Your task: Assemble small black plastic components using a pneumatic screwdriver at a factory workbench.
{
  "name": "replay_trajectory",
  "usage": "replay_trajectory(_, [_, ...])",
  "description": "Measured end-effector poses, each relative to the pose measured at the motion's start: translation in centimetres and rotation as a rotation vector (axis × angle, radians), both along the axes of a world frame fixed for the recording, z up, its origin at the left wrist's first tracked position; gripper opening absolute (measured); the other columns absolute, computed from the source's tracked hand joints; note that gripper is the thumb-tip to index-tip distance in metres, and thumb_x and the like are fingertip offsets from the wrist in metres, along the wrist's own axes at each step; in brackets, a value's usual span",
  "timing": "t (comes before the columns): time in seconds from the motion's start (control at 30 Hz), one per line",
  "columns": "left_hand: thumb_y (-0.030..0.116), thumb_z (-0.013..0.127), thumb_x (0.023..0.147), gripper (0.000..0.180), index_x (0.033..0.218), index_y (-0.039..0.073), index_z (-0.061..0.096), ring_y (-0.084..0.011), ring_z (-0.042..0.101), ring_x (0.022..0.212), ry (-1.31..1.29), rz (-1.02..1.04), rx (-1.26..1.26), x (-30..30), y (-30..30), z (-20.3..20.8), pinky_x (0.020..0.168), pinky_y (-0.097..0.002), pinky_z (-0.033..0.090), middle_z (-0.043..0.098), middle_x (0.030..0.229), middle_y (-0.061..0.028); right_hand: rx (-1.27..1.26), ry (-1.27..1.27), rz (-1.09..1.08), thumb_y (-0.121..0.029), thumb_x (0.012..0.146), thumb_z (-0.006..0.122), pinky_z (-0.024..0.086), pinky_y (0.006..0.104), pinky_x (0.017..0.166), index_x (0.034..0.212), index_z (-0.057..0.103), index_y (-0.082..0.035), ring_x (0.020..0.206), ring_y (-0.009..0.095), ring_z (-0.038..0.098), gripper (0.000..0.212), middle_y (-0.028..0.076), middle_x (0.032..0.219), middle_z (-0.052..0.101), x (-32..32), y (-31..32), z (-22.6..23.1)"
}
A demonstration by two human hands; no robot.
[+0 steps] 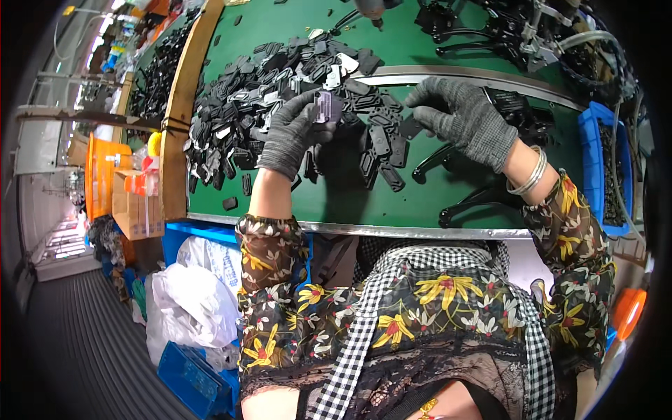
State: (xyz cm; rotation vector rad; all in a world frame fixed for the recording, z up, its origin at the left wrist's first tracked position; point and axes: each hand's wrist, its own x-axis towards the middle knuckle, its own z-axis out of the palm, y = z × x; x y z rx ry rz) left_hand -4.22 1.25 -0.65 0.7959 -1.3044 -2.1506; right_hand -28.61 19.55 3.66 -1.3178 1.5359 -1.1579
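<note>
My left hand [290, 136], in a grey knit glove, is closed around a small rectangular dark grey cover [327, 107] with a ridged, shiny face. It is raised above the green table [336, 213] at the near edge of a large pile of flat black covers [280, 77]. My right hand [465, 115], gloved alike, hovers to the right with thumb and fingers curved and apart. A dark flat piece [411, 129] shows just below its thumb; whether the hand touches it I cannot tell. Black levers [476, 203] lie under and nearer than my right hand.
A metal rail [413, 74] crosses the table behind the hands. More black lever assemblies [469, 42] are at the far right, near a blue bin [593, 164]. A wooden board [178, 119] edges the table's left; white plastic bags [192, 297] and blue bins [189, 378] sit below left.
</note>
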Motion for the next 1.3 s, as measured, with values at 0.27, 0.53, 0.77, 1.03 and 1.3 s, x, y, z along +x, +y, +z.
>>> replay_trajectory(0.27, [0.015, 0.065, 0.095, 0.036, 0.126, -0.001, 0.056, -0.0175, 0.065, 0.075, 0.0, -0.116, -0.01, -5.7, 5.3, 3.4, 0.067, -0.0287, 0.056, 0.067, 0.098, -0.0104, -0.226, 0.294, -0.009, -0.01, 0.092, 0.066, 0.057, 0.026, 0.065, 0.108, 0.061, -0.001, 0.07, 0.01, 0.064, 0.02, 0.005, 0.084, 0.066, -0.5, -1.7, -1.0])
replay_trajectory(0.53, [0.006, 0.059, 0.097, 0.036, 0.132, -0.001, 0.057, -0.0053, 0.06, 0.076, -0.277, -0.281, -0.582, -9.7, 8.2, 4.5, 0.065, -0.022, 0.052, 0.068, 0.098, -0.0049, 0.155, -0.25, -0.176, -0.024, 0.097, 0.061, 0.055, 0.0243, 0.062, 0.106, 0.062, -0.001, 0.073, 0.011, 0.066, 0.025, 0.005, 0.086, 0.067, -2.5, 1.8, 1.2])
replay_trajectory(0.77, [0.004, 0.06, 0.095, 0.032, 0.127, -0.002, 0.06, -0.0065, 0.057, 0.068, -0.155, -0.309, -0.994, -15.1, 11.3, 4.7, 0.061, -0.0209, 0.05, 0.067, 0.089, -0.0056, 0.016, -0.151, -0.412, -0.024, 0.091, 0.071, 0.051, 0.022, 0.055, 0.1, 0.063, -0.001, 0.064, 0.008, 0.064, 0.026, 0.004, 0.079, 0.068, -5.1, 6.1, 1.4])
replay_trajectory(1.03, [0.016, 0.066, 0.095, 0.035, 0.121, -0.005, 0.059, -0.0154, 0.067, 0.076, 0.053, -0.219, 0.099, -17.3, 17.4, 4.3, 0.071, -0.0268, 0.06, 0.068, 0.091, -0.0094, -0.181, -0.239, -0.686, -0.008, 0.093, 0.064, 0.05, 0.0221, 0.058, 0.113, 0.06, 0.001, 0.068, 0.007, 0.062, 0.022, 0.003, 0.082, 0.066, -4.2, 11.4, 2.7])
replay_trajectory(1.3, [0.016, 0.064, 0.096, 0.032, 0.118, -0.007, 0.058, -0.0162, 0.064, 0.075, 0.085, -0.301, 0.257, -17.2, 17.7, 2.9, 0.065, -0.0262, 0.056, 0.067, 0.092, -0.0112, -0.118, -0.064, -0.718, -0.006, 0.094, 0.061, 0.053, 0.0257, 0.066, 0.123, 0.06, 0.003, 0.071, 0.011, 0.064, 0.031, 0.013, 0.105, 0.07, -3.3, 13.1, 2.6])
